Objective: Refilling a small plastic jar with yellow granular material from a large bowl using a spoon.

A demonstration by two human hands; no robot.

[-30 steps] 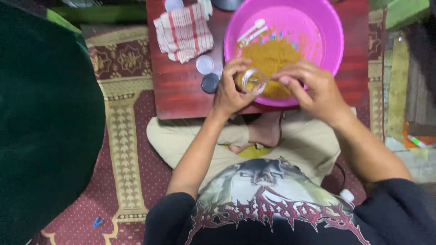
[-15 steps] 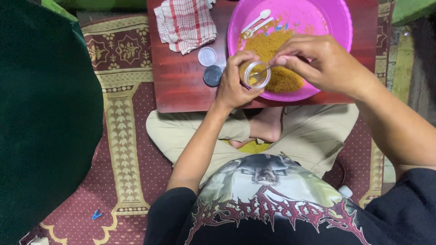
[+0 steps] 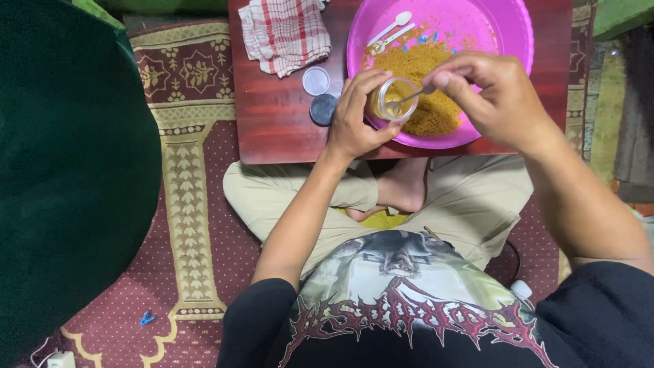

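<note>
Over the pink basin (image 3: 507, 41), the spoon (image 3: 409, 99) slants bowl-down into the jar (image 3: 394, 99).

A bright pink basin (image 3: 511, 41) holds mustard-yellow powder (image 3: 422, 109). The surface (image 3: 272, 123) is dark red wood. A red-and-white checked cloth (image 3: 286, 34) lies on it. The carpet (image 3: 191, 225) is maroon, dotted, with gold floral borders. The trousers (image 3: 272, 197) are khaki; a spoon (image 3: 392, 28) is white.
</note>
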